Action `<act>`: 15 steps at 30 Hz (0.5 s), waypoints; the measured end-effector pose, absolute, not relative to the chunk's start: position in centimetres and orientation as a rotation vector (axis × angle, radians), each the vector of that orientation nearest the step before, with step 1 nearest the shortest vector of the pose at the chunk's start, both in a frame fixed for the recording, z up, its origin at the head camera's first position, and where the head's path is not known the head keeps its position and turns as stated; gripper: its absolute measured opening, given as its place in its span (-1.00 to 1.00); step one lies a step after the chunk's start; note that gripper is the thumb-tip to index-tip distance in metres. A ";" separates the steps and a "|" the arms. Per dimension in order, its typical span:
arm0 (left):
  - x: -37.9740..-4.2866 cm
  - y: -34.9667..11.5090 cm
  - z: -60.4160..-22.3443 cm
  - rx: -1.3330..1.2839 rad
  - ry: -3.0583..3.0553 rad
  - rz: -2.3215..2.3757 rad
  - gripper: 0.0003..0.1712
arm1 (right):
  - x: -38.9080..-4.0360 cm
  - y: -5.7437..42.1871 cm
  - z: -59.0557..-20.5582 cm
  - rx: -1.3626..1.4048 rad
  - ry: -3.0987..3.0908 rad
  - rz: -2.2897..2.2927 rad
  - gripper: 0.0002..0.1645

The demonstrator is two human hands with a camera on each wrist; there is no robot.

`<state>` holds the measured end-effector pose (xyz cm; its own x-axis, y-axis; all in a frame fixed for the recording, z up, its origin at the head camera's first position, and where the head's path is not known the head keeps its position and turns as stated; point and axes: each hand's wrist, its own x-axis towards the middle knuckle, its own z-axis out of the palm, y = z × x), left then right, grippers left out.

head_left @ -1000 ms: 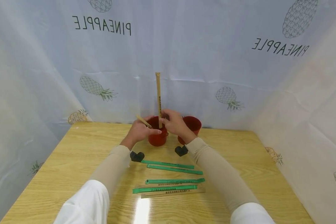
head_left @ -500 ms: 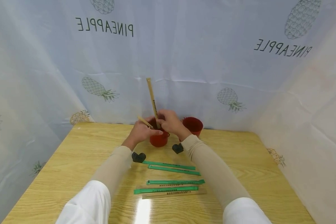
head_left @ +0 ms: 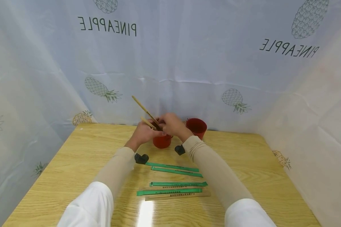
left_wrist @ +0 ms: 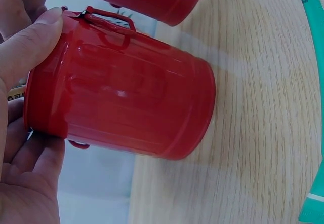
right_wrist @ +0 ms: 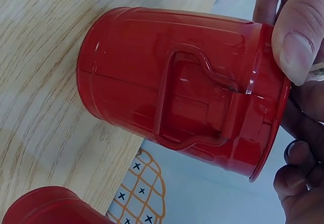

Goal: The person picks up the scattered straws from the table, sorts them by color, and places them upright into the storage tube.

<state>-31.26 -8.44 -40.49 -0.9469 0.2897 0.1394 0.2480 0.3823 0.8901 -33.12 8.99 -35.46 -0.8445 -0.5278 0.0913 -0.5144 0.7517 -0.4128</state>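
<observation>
Taller tan stick [head_left: 142,106] tipped way left since earlier frame, lol. Closest: green sticks [head_left: 150,192] on tabletop [head_left: 82,164]. Then left hand [head_left: 143,134] gripping red bucket [head_left: 162,142] by rim, right hand [head_left: 171,123] pinching that stick at bucket's mouth. Second bucket [head_left: 197,126] nearby, curtain [head_left: 176,56] behind.

The tan straw packet [head_left: 142,105], nearly upright a second ago, has tipped over to the left, so its top end sits lower and farther left of the frame's centre. The right hand [head_left: 172,125] has shifted slightly left with it, and its wrist covers less of the right-hand red pail's mouth [head_left: 196,124].
</observation>
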 end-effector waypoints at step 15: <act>-30.7 -8.3 -39.9 0.535 2.632 1.569 -0.26 | -31.7 10.8 -35.3 -0.746 2.846 -0.938 -0.73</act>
<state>-30.69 -8.33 -39.90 -0.9404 0.3066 0.1470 0.2752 0.4323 0.8587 -31.71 10.75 -35.29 -0.8820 -0.4610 0.0979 -0.4288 0.6989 -0.5724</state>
